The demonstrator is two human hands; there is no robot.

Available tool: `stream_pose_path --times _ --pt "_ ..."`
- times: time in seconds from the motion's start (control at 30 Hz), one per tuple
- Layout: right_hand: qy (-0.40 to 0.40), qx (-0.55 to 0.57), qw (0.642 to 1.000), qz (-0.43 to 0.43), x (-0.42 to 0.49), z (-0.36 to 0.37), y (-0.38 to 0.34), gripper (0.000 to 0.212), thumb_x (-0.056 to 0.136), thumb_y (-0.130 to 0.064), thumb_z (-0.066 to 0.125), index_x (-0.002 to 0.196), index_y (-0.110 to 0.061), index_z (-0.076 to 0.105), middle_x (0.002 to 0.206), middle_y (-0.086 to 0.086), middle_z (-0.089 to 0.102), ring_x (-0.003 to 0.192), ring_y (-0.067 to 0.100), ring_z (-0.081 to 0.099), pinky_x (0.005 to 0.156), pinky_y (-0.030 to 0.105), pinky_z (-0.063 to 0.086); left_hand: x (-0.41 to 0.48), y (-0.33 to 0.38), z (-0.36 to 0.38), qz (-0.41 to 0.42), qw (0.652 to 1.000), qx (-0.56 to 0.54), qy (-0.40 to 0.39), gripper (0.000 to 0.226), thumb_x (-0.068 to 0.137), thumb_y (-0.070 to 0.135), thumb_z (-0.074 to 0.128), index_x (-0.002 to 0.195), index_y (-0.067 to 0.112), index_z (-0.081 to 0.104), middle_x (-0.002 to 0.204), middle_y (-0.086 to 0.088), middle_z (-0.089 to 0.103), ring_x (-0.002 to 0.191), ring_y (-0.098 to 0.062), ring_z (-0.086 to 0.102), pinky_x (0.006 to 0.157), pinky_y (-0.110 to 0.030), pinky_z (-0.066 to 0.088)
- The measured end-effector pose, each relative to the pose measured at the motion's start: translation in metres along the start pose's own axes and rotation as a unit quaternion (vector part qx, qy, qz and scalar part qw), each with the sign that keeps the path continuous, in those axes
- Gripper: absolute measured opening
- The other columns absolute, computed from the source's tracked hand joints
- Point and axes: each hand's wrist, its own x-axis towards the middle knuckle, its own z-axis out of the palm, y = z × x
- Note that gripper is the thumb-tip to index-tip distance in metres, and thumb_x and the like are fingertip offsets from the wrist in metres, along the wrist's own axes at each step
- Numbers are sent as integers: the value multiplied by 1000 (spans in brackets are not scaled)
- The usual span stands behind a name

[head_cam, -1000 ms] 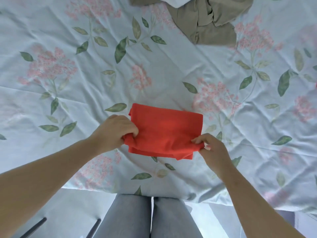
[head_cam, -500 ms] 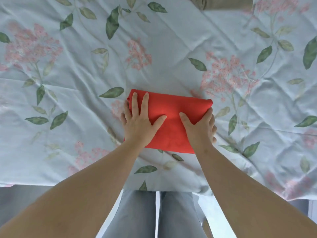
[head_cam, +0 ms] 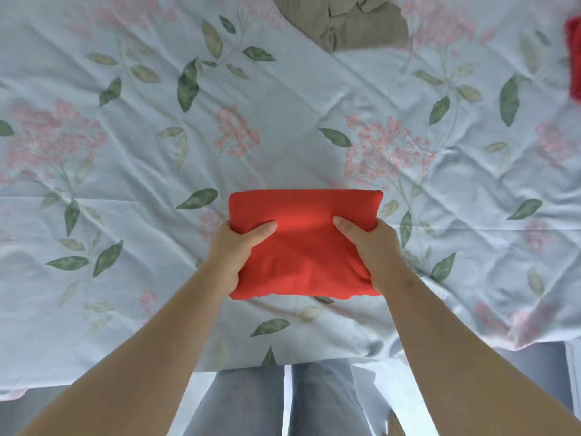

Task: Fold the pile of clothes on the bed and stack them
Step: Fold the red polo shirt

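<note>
**A:** Red folded garment [head_cam: 303, 243]: where is it, and what have you got on it?

**B:** It's at lower centre of the frame, over the floral sheet of the bed [head_cam: 125, 184], close to the bed's front edge. Your left grip [head_cam: 237, 247] is closed on its left side and your right grip [head_cam: 374, 248] on its right. Each thumb lies across the top and the fingers are hidden underneath. You can't tell whether it's clear of the sheet.

**A:** What could spoil it?

**B:** You're holding soft cloth at the two ends only. The near edge already looks uneven, so if either thumb eases, the lower layers will likely slide out and the fold will open. Pull your grips apart and the middle will probably stretch flat; push them together and it will buckle.

**A:** And setting it down?

**B:** The red piece [head_cam: 573, 58] at the upper right edge may be your stack, but too little of it shows to say. A long reach there risks landing the garment askew. The khaki clothes [head_cam: 345, 23] at top centre are still unfolded, so don't drag across them.
</note>
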Motion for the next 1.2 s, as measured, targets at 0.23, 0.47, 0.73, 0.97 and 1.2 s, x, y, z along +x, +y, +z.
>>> stream_pose_path --times 0.23,0.47,0.73,0.97,1.2 --pt "-57 140 988 -37 -81 -95 -49 32 78 -36 73 103 -16 65 95 1 74 86 19 71 81 37 56 -94 98 4 4 984 -14 -180 31 74 22 72 102 8 67 92 -10 74 79 -22 71 64 -33 59" --pt "-61 221 969 -97 -130 -224 -65 35 79 -28 73 107 -10 63 94 7 74 85 25 71 75 38 57 -202 151 77 92 970 15 -224 22 88 30 62 106 18 64 98 -8 74 89 -25 70 73 -38 55" --pt "-149 272 940 -141 -152 -379 -37 41 83 -18 66 122 -15 56 110 8 70 99 29 68 67 41 57 -292 137 198 142 973 -37 -181 30 86 35 64 109 16 62 100 -10 71 90 -30 68 75 -41 54" --pt "-130 284 936 -160 -143 -442 -28 36 85 -10 64 119 -17 55 109 8 70 94 29 68 62 38 55 -319 145 248 150 953 -50 -259 52 69 30 76 116 15 60 103 -11 72 94 -31 69 75 -43 55" --pt "-69 303 939 -148 -115 -471 -31 28 85 -5 64 110 -17 58 97 5 71 84 24 68 60 36 54 -303 169 297 166 943 13 -289 66 67 16 81 126 16 53 112 -9 69 96 -29 68 70 -39 57"
